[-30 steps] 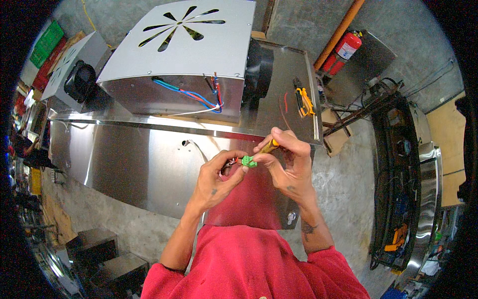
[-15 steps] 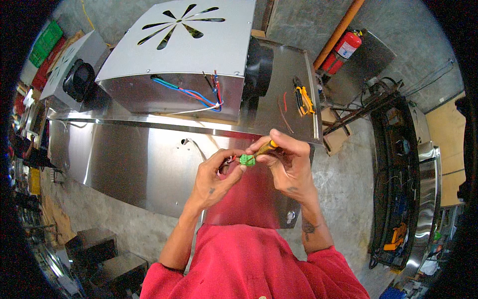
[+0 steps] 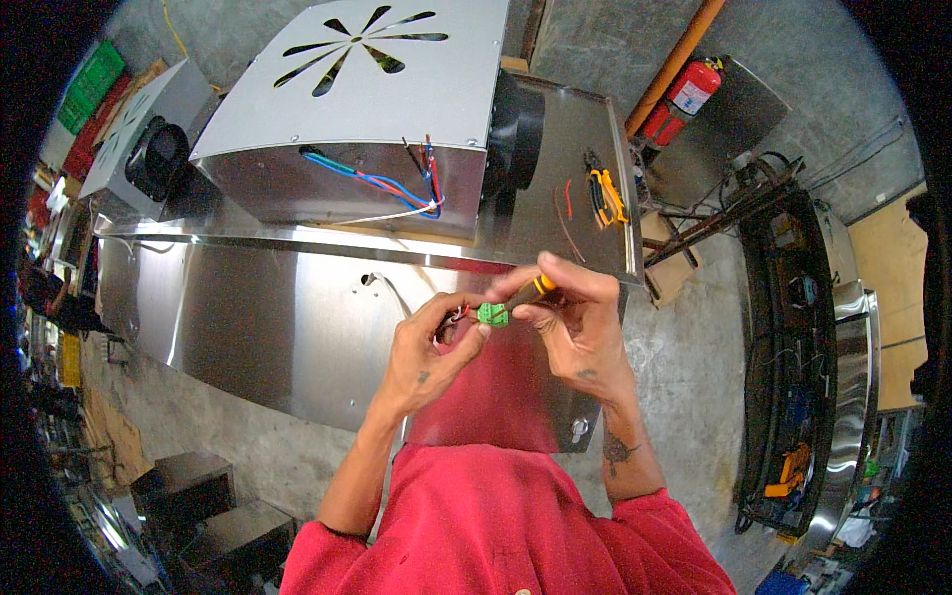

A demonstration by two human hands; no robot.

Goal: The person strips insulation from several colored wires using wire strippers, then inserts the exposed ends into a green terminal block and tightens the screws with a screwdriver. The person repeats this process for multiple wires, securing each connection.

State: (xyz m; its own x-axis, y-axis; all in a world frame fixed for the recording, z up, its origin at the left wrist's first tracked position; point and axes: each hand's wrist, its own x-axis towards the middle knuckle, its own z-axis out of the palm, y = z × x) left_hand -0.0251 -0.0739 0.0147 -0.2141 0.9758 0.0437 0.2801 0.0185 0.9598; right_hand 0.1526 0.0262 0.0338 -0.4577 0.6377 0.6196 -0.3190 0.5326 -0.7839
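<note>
Two hands meet over a brushed-steel panel (image 3: 248, 327), and between them sits the connector (image 3: 493, 314), a small, blocky piece of bright green plastic. Its outline is squarish, with ridged or stepped detail on the side facing up and darker marks that look like recesses; they are too small to make out singly. The green is even and vivid against the dull red reflection on the steel around it.

On its left side, thin wires (image 3: 457, 314), red and whitish, run close to the connector and curl back under the fingers; whether each one is seated cannot be told.

The left hand (image 3: 421, 362) is nearly closed, pinching the connector between thumb and forefinger. The right hand (image 3: 583, 332) is closed around the screwdriver (image 3: 533, 291), its fingertips a little blurred. That tool has a dark handle with a yellow-orange band near the back end, and it slants down and leftward to the connector's right side; its tip is too small to see clearly.

A white cable (image 3: 390, 293) leaves a hole in the panel just behind the left hand. Farther off, yellow-handled pliers (image 3: 605, 196) lie on the steel table (image 3: 531, 233), near a red wire scrap (image 3: 568, 198).
</note>
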